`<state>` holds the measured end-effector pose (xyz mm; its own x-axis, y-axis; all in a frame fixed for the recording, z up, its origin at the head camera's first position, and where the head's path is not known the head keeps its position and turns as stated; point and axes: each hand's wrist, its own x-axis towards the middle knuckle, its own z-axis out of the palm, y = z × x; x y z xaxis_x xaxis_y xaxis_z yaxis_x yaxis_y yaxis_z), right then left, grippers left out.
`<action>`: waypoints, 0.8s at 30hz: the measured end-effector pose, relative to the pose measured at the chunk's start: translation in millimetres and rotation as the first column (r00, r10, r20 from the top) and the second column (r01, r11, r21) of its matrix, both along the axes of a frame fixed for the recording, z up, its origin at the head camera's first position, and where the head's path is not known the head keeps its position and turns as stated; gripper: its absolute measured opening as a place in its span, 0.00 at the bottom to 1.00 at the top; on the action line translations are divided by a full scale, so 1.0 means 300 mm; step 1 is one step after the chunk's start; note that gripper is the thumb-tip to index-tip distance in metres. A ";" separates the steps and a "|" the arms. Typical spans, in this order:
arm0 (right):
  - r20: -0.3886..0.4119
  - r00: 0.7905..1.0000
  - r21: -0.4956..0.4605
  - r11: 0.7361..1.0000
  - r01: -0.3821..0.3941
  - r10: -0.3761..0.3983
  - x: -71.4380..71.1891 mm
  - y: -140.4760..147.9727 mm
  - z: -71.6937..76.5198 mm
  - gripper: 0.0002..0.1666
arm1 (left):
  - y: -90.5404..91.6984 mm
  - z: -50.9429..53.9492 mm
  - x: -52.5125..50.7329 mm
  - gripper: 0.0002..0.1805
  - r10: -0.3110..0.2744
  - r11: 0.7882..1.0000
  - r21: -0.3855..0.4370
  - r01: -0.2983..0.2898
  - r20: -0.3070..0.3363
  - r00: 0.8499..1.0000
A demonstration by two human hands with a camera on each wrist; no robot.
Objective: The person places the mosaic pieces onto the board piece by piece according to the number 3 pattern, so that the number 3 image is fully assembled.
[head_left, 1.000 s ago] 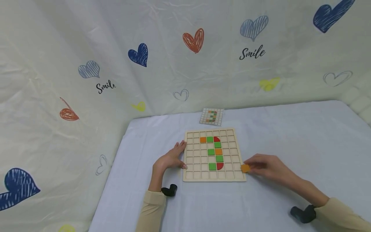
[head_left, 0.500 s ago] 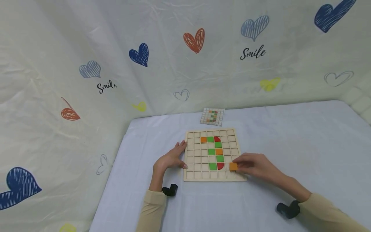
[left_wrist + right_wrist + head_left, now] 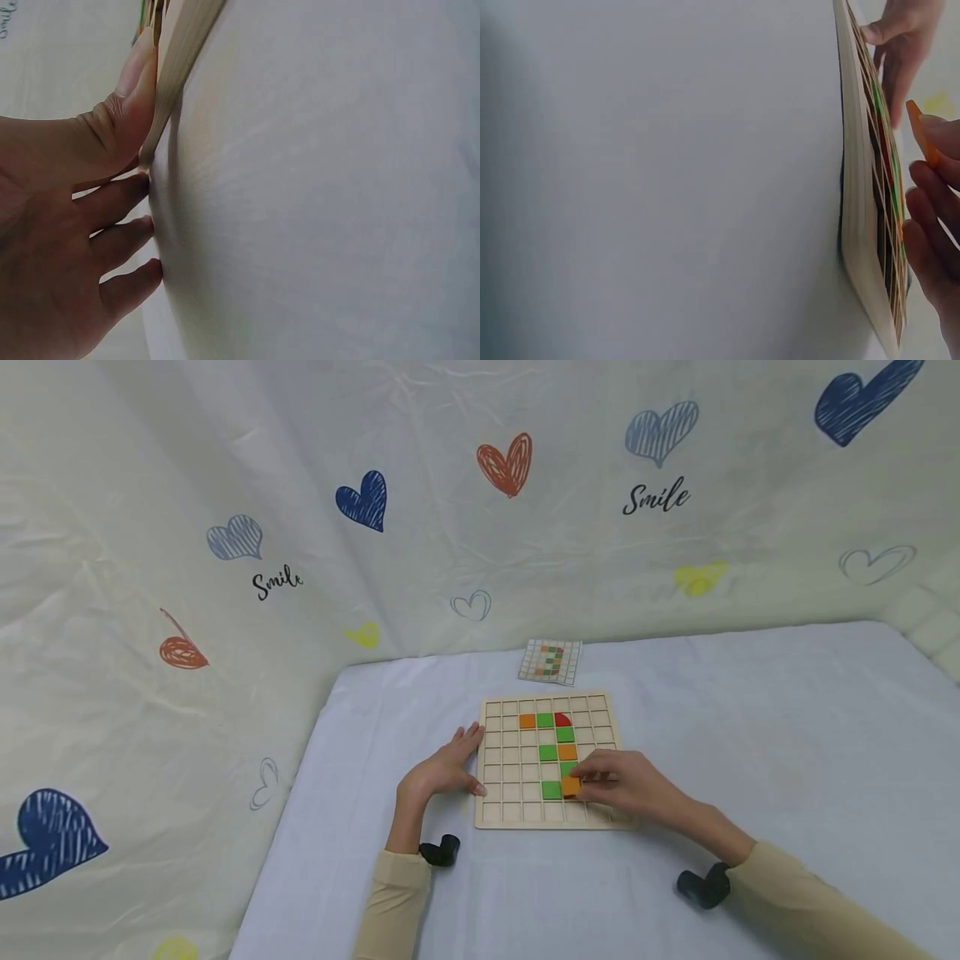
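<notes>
A wooden grid board lies on the white-covered table. Square green tiles, orange tiles and a red quarter-round tile sit in some of its cells. My right hand pinches an orange square tile between thumb and fingers over the lower middle of the board, hiding the lower red piece in the head view. In the right wrist view that orange tile is held tilted above the board's surface. My left hand rests spread at the board's left edge, its thumb against the side.
A small printed card with a matching grid and coloured pattern lies behind the board. A white curtain printed with hearts and "Smile" rises at the table's back and left. Black wrist cameras are strapped at both cuffs.
My right hand has carried the orange tile leftward from the board's right edge to over the lower red piece. The left hand has stayed at the board's left edge.
</notes>
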<state>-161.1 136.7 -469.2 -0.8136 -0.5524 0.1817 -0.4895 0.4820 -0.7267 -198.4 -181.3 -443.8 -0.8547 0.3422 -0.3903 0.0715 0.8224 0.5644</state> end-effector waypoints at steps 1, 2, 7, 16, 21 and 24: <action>-0.006 1.000 0.001 1.000 -0.002 0.002 -0.003 -0.010 -0.001 0.14 | -0.001 -0.001 0.000 0.59 -0.001 1.000 0.001 0.001 0.000 1.000; -0.016 1.000 0.002 1.000 -0.009 0.009 -0.006 -0.021 -0.002 0.14 | -0.001 -0.001 -0.001 0.58 -0.001 1.000 0.002 0.001 0.000 1.000; -0.046 0.999 0.028 0.999 -0.027 0.028 -0.017 -0.074 -0.007 0.15 | -0.005 -0.011 -0.004 0.58 -0.003 1.000 0.005 0.003 -0.004 1.000; -0.029 0.999 0.086 0.996 -0.036 0.039 -0.032 -0.138 -0.022 0.15 | 0.000 -0.011 -0.002 0.58 -0.006 1.000 0.008 0.006 -0.005 1.000; -0.053 0.997 0.095 0.994 -0.051 0.056 -0.032 -0.157 -0.023 0.14 | 0.005 -0.010 -0.005 0.58 -0.022 1.000 0.011 0.022 -0.013 1.000; -0.053 0.997 0.121 0.992 -0.044 0.051 -0.032 -0.167 -0.022 0.13 | 0.007 -0.013 -0.010 0.58 -0.028 1.000 0.005 0.028 -0.016 0.999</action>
